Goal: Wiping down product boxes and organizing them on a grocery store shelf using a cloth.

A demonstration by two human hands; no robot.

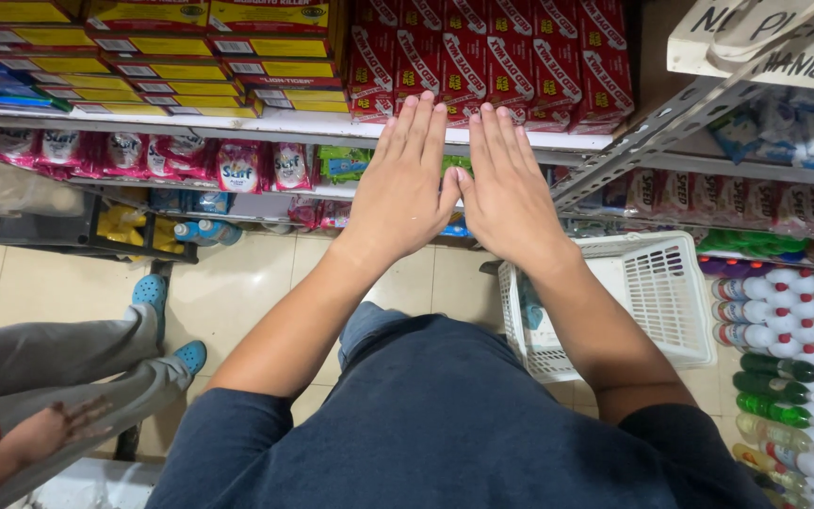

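My left hand (pixel 407 184) and my right hand (pixel 503 188) are held out flat side by side, palms down, thumbs touching, fingers straight and pointing at the shop shelves. Neither hand holds anything. They hover in front of the white shelf edge (pixel 284 124), below stacked red boxes (pixel 482 61) and yellow boxes (pixel 190 57). A white plastic basket (pixel 657 297) stands on the floor under my right forearm.
Pink and green sachets (pixel 237 168) hang under the shelf. Rows of white and green bottles (pixel 784 358) lie at the right. Another person in grey trousers and blue shoes (pixel 153 292) sits at the left. Cream floor tiles (pixel 237 283) lie below.
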